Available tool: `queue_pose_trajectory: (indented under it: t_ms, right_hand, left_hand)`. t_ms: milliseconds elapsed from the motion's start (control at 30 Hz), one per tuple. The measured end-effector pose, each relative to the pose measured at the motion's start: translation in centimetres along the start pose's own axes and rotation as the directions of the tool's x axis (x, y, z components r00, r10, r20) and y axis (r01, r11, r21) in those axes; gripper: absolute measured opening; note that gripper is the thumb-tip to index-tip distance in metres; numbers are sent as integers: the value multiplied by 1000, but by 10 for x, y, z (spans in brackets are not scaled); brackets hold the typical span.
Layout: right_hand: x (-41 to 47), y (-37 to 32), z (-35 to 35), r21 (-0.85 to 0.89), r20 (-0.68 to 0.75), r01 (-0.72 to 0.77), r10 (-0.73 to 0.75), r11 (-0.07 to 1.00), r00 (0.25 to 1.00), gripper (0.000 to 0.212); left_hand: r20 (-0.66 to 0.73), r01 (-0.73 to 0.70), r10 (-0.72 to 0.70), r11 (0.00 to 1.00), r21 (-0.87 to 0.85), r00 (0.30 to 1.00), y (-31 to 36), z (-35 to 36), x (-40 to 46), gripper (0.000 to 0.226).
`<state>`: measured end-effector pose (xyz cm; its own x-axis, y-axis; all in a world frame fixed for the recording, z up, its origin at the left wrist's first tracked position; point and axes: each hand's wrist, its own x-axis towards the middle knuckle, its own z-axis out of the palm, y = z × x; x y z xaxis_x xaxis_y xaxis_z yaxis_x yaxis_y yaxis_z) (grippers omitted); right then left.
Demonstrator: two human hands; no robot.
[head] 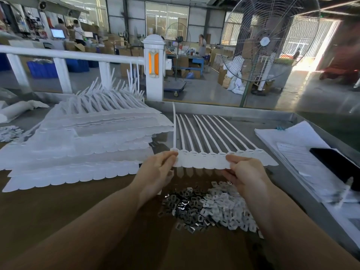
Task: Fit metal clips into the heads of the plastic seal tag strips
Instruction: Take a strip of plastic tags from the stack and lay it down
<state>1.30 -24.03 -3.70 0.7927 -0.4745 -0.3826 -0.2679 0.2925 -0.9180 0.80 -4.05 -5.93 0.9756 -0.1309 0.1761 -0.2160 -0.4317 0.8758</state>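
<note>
Matt white plastic strips [214,160] above shiny metal clips [187,207] on a seemingly smooth brown tabletop [58,207].

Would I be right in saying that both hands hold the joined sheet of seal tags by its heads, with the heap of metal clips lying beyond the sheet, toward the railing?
Not quite. In the head view both hands, left and right, do hold the sheet by its heads, but the clips lie on the near side of the sheet, below the hands, not toward the railing.
</note>
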Motion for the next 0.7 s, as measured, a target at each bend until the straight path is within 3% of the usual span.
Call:
queue_pose_trajectory:
  t_ms: [100, 200, 433, 567, 700]
  right_hand:
    - [2, 0, -5, -10, -39, 7, -7, 1000, 999, 26]
    - [4, 2, -9, 11, -8, 38, -38, 999, 999, 28]
    - [4, 8, -7, -9, 133, -38, 39, 999, 990, 21]
    - [-9, 6, -1, -202, 245, -21, 71, 979, 967, 22]
    - [-19, 4, -1, -455, 325, 131, 27, 881, 945, 27]
  left_hand:
    - [5, 195, -203, 934, -300, 979, 8, 13, 9, 22]
    - [44, 289, -295, 879, -380, 955, 10, 18, 14, 25]
    - [-4, 326, -332, 928, -181, 943, 1, 5, 19, 32]
    - [-51, 298, -298, 954, -10, 953, -9, -8, 14, 35]
    - [-84, 162, -141, 915, 370, 986, -22, -8, 10, 31]
